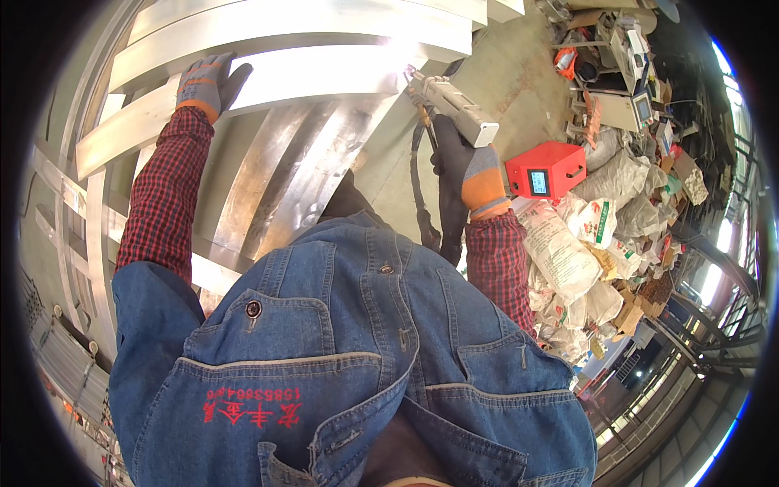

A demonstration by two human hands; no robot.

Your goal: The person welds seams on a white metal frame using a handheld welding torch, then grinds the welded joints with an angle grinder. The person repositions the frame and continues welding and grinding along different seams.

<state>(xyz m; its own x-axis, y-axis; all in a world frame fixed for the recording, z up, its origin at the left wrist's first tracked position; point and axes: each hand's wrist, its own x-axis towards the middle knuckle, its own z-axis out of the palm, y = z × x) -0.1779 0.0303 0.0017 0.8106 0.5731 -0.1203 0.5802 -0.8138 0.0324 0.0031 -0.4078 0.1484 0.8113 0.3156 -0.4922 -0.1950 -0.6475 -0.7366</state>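
My right hand (pixel 466 166), in a grey and orange glove, is closed around the grip of a welding gun (pixel 458 109). The gun's body is pale and boxy, and its nozzle points at the right end of a long metal bar (pixel 316 79). Bright glare shows at the nozzle and washes out the bar nearby. A dark cable runs down from the gun. Gloved the same way, my left hand (pixel 203 85) lies on the bar toward its left part, fingers stretched over it and thumb apart.
More metal bars (pixel 284 24) lie beyond and below the held one, forming a rack. A red box with a screen (pixel 545 169) stands right of my right hand. White sacks (pixel 560 252) and piled scrap lie beside it. A cluttered bench (pixel 625 65) is at far right.
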